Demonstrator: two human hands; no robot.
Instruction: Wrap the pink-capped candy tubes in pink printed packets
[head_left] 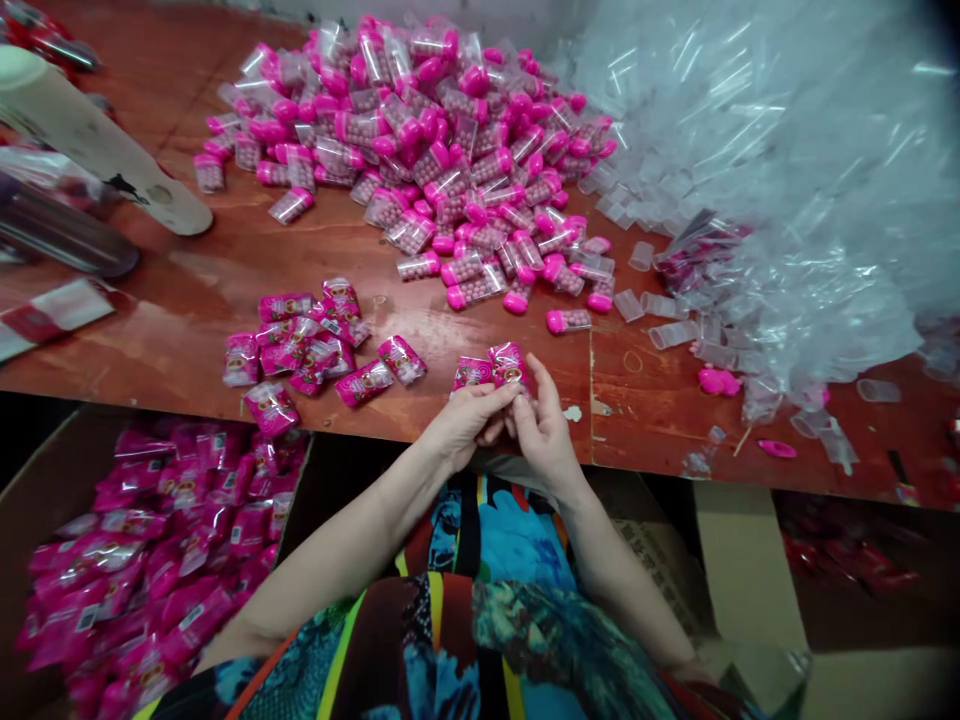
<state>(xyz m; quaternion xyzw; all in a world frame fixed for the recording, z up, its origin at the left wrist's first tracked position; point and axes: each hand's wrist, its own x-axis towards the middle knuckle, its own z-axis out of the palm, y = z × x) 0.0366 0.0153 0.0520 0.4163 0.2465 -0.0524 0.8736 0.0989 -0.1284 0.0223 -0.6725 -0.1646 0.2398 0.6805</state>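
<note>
My left hand [474, 418] and my right hand [545, 432] meet at the table's front edge, around a small pink printed packet [508, 364]. My left thumb and fingers pinch its lower end. On its right side rest my right thumb and fingers, the index finger stretched upward. A second pink packet [472, 373] shows just beyond my left fingers; whether they touch it is hidden. Left of my hands lies a loose group of filled pink packets [304, 345]. Beyond them is a big heap of clear tubes with pink caps and small pink balls inside [450, 150].
Below the table at left, a carton [289, 520] holds many pink packets. A large clear plastic bag [795, 160] with loose clear tubes [673, 334] covers the right. A white bottle [161, 195] and a dark cylinder [82, 235] lie at left on the reddish table [172, 340].
</note>
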